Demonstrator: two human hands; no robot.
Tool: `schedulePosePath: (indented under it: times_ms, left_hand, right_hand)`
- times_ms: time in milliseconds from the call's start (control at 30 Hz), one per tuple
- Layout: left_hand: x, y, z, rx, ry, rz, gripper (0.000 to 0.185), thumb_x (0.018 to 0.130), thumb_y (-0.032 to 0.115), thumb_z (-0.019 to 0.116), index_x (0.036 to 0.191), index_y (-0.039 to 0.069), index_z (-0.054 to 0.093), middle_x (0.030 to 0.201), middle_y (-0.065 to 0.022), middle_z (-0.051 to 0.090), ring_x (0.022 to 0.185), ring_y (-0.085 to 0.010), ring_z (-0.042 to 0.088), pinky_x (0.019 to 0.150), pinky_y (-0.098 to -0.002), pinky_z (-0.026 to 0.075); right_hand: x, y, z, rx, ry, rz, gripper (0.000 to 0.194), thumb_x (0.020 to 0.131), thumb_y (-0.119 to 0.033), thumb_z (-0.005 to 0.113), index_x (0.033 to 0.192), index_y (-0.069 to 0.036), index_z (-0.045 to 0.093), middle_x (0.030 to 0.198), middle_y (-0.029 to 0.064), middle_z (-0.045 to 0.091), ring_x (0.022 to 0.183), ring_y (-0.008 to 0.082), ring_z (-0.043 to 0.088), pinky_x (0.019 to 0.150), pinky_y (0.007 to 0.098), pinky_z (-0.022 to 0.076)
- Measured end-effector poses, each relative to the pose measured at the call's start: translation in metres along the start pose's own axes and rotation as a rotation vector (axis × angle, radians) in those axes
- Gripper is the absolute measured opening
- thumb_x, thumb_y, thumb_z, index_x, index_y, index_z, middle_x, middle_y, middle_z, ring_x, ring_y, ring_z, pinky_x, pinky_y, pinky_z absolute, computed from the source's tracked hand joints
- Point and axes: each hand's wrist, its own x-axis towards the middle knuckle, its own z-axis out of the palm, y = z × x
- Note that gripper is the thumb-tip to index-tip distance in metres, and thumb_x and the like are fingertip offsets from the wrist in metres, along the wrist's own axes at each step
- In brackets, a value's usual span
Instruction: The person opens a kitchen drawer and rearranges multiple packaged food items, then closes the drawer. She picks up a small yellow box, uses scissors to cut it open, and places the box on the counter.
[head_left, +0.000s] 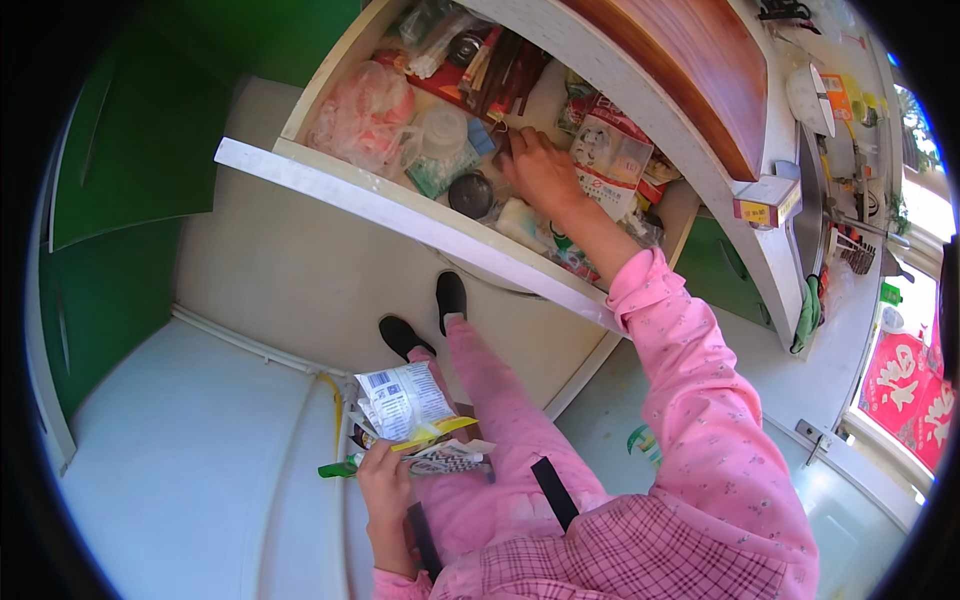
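My left hand (384, 480) grips several packets near my lap, among them a white plastic packet (405, 401) with a barcode and a yellow edge. A green-cornered packet (439, 459) sticks out below it. My right hand (541, 169) reaches into an open drawer (420, 225), its fingers bent down beside a small dark item (502, 148); whether it holds that is unclear. Around it lie a printed food packet (611, 154), a round black lid (471, 195), a clear plastic tub (441, 129), a teal packet (446, 169) and a pink plastic bag (367, 116).
Chopsticks (495, 75) and other bundled sticks lie at the drawer's back. Above the drawer runs a counter edge (660, 82) with a small box (766, 201) on it. Green cabinets (139, 150) stand on the left. A white surface (202, 450) is beside my left arm.
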Motion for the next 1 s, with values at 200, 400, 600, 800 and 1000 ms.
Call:
schedulePosePath:
  times_ms: [200, 400, 600, 800, 1000]
  left_hand:
    - [0.000, 0.008, -0.004, 0.018, -0.003, -0.025, 0.027, 0.064, -0.005, 0.074, 0.089, 0.004, 0.071, 0.083, -0.0099, 0.063, 0.079, -0.0306, 0.063, 0.070, -0.0401, 0.050]
    - [0.004, 0.014, -0.001, 0.011, -0.018, 0.019, 0.028, 0.067, -0.010, 0.073, 0.092, 0.001, 0.071, 0.086, -0.0116, 0.064, 0.078, -0.0277, 0.064, 0.068, -0.0350, 0.049]
    - [0.006, 0.025, 0.004, 0.012, -0.031, 0.023, 0.027, 0.064, -0.004, 0.072, 0.089, 0.007, 0.072, 0.085, -0.0091, 0.063, 0.080, -0.0310, 0.063, 0.070, -0.0401, 0.051]
    - [0.011, 0.033, 0.005, 0.031, -0.040, 0.063, 0.028, 0.065, -0.006, 0.070, 0.090, 0.007, 0.072, 0.086, -0.0091, 0.064, 0.081, -0.0311, 0.064, 0.071, -0.0403, 0.051]
    - [0.007, 0.030, 0.007, 0.010, 0.000, 0.031, 0.029, 0.064, -0.007, 0.070, 0.090, 0.007, 0.072, 0.086, -0.0092, 0.064, 0.080, -0.0311, 0.064, 0.071, -0.0406, 0.051]
  right_hand:
    - [0.039, 0.068, -0.019, -0.146, -0.388, 0.074, 0.022, 0.093, -0.019, 0.056, 0.099, -0.002, 0.069, 0.092, 0.0172, 0.069, 0.087, 0.0312, 0.068, 0.074, 0.0418, 0.0563]
    - [0.064, 0.104, -0.004, 1.168, 0.104, 0.958, 0.025, 0.096, -0.021, 0.059, 0.113, -0.003, 0.064, 0.101, 0.0097, 0.068, 0.088, 0.0258, 0.066, 0.078, 0.0413, 0.0546]
    - [0.031, -0.019, -0.013, 0.494, 0.171, 0.056, 0.056, 0.086, -0.020, 0.071, 0.136, -0.010, 0.048, 0.130, 0.0126, 0.056, 0.115, 0.0323, 0.056, 0.096, 0.0417, 0.0489]
    - [0.062, -0.041, -0.011, 0.512, 0.050, -0.226, 0.060, 0.080, -0.017, 0.077, 0.133, -0.011, 0.051, 0.135, 0.0135, 0.052, 0.124, 0.0339, 0.051, 0.103, 0.0405, 0.0450]
    - [0.035, 0.007, -0.071, 0.608, -0.101, 0.046, 0.058, 0.078, -0.018, 0.078, 0.130, -0.008, 0.054, 0.134, 0.0130, 0.053, 0.124, 0.0328, 0.052, 0.103, 0.0399, 0.0450]
